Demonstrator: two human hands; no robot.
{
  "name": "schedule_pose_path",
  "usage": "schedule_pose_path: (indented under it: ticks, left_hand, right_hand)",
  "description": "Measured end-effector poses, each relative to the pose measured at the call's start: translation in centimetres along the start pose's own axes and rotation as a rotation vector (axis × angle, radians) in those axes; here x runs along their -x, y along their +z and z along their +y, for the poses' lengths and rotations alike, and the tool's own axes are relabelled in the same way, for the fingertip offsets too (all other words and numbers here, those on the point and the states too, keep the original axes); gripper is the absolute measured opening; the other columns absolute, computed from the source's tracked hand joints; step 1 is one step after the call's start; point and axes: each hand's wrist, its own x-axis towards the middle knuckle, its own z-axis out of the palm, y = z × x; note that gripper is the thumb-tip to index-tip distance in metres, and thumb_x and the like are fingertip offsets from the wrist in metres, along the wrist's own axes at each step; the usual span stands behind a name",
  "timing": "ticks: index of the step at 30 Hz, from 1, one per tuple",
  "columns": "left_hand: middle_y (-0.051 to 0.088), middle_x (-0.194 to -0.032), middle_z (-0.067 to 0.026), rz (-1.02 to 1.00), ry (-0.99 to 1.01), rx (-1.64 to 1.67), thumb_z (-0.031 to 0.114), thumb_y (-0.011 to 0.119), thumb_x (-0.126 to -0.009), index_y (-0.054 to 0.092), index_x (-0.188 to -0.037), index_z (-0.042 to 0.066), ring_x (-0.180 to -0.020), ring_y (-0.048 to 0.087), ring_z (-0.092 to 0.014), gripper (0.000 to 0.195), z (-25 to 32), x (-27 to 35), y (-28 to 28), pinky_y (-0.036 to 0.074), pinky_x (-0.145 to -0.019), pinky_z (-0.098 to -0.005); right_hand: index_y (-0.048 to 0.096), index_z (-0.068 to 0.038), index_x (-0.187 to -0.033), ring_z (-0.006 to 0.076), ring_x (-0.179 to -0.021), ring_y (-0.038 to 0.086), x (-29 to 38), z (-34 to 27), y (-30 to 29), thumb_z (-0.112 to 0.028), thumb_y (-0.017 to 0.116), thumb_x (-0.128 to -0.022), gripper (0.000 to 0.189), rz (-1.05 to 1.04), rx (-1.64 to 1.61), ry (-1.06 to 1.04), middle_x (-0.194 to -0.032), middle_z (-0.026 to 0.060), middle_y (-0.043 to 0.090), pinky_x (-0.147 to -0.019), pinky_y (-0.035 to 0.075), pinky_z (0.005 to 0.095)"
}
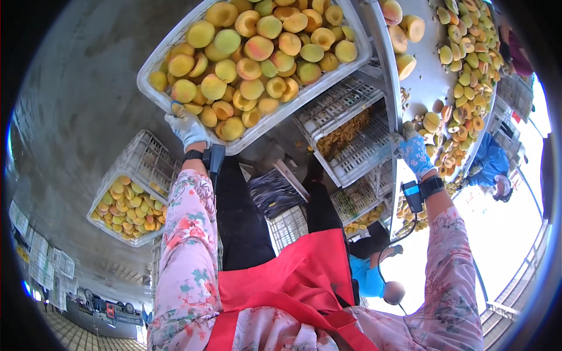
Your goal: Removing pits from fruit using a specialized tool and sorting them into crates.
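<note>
A white plastic crate full of halved yellow peaches is before me. At its near left corner, my left hand, in a pale, blue-trimmed glove, grips the rim. My right hand wears a blue floral glove with greyish fingertips and is closed over the edge of a metal table. Its fingertips are partly hidden against the rim. Close to that hand, on the tabletop, lie cut peaches, some showing their stones.
Another crate of peach halves stands on the floor at left. Under the table are stacked crates, one holding brownish scraps. A dark-topped stool sits near my legs. People in blue are along the table; a vehicle stands far left.
</note>
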Motion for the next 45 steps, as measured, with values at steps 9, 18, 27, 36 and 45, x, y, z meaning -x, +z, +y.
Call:
schedule_pose_path:
  ticks: [9, 18, 27, 36, 45]
  left_hand:
    - [0.059, -0.111, -0.0266, -0.086, -0.039, -0.04, 0.038, 0.045, -0.098, 0.043, -0.123, -0.01, -0.099, 0.059, -0.037, 0.055, 1.9, 0.6, -1.1, 0.046, -0.085, -0.0416]
    - [0.059, -0.11, -0.0189, -0.303, -0.336, -0.232, 0.042, 0.047, -0.096, 0.043, -0.127, -0.004, -0.091, 0.058, -0.027, 0.055, 3.1, -0.4, -1.2, 0.046, -0.076, -0.0385]
    - [0.056, -0.115, -0.0198, -0.436, -0.253, -0.35, 0.031, 0.054, -0.091, 0.042, -0.126, -0.001, -0.098, 0.058, -0.03, 0.049, -4.7, -2.7, 0.6, 0.047, -0.082, -0.0393]
    - [0.056, -0.113, -0.0226, -0.478, -0.301, -0.449, 0.023, 0.053, -0.09, 0.042, -0.124, -0.001, -0.097, 0.059, -0.033, 0.043, -2.8, -3.7, -0.9, 0.049, -0.08, -0.0414]
    - [0.056, -0.113, -0.0208, -0.354, -0.413, -0.346, 0.021, 0.052, -0.091, 0.039, -0.126, -0.003, -0.096, 0.058, -0.031, 0.043, 2.8, -0.7, -1.0, 0.05, -0.078, -0.0408]
  right_hand:
    - [0.047, 0.0, -0.111, 0.0173, -0.049, 0.058, -0.4, -2.2, -0.8, -0.019, 0.062, -0.088, 0.033, -0.092, 0.194, -0.002, -0.069, 0.0086, 0.057, -0.042, 0.047, 0.0296]
    - [0.045, -0.002, -0.117, 0.0221, -0.06, 0.058, -2.8, 2.5, -0.7, -0.019, 0.066, -0.087, 0.04, -0.068, 0.428, -0.096, -0.078, 0.0105, 0.055, -0.046, 0.049, 0.0339]
    - [0.045, 0.004, -0.123, 0.036, -0.076, 0.065, 0.3, -0.7, -2.3, -0.026, 0.065, -0.086, 0.052, -0.022, 0.48, -0.071, -0.083, 0.0243, 0.063, -0.066, 0.051, 0.0435]
    - [0.048, 0.006, -0.118, 0.0438, -0.089, 0.062, -0.2, -0.9, -1.3, -0.029, 0.062, -0.086, 0.049, -0.051, 0.49, -0.051, -0.093, 0.0303, 0.062, -0.076, 0.05, 0.048]
    - [0.048, 0.003, -0.11, 0.0393, -0.081, 0.064, 1.2, -1.5, 0.3, -0.027, 0.06, -0.088, 0.039, 0.07, 0.084, -0.021, -0.081, 0.026, 0.063, -0.065, 0.05, 0.0421]
